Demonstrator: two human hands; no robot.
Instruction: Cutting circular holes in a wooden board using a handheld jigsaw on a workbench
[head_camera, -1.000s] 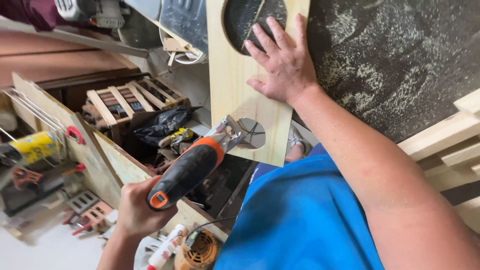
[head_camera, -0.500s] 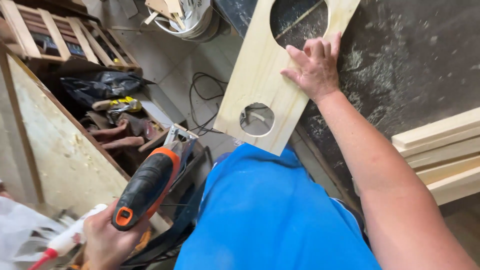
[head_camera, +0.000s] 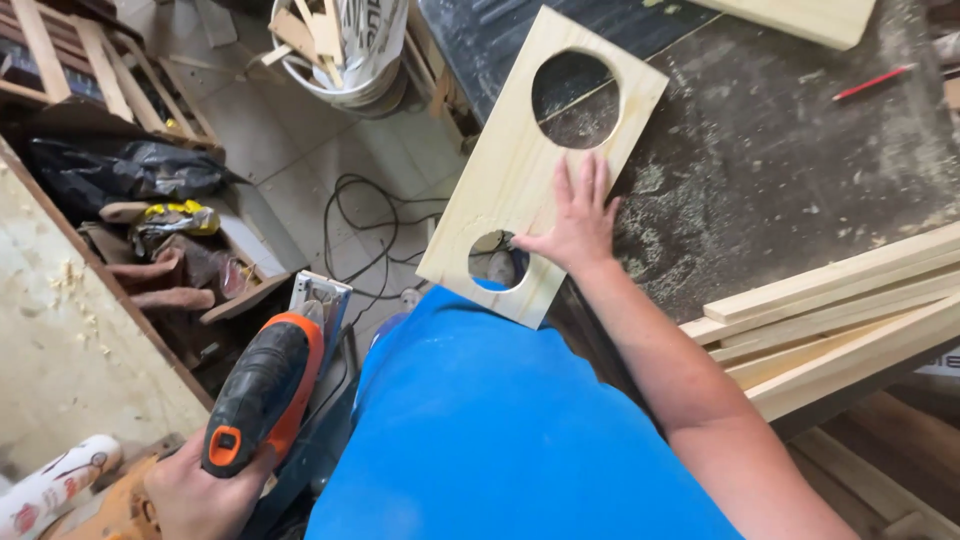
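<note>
Lowered now, the jigsaw (head_camera: 262, 390) hangs gripped in the left hand (head_camera: 195, 495); the right hand (head_camera: 577, 222) lies open, probably steadying the holed board (head_camera: 520, 150) overhanging the bench (head_camera: 780, 150).

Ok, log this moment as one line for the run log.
left hand: grips orange-black power tool, low at side | right hand: flat on wooden board with two round holes | board overhangs dusty workbench

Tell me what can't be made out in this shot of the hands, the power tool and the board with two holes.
Head view only:
- Power tool: its working end is hidden behind the blue shirt.
- Left hand: cut off by the bottom edge.
- Board: the part under the right hand is covered.
- Bucket: its top runs off the upper edge.
</note>
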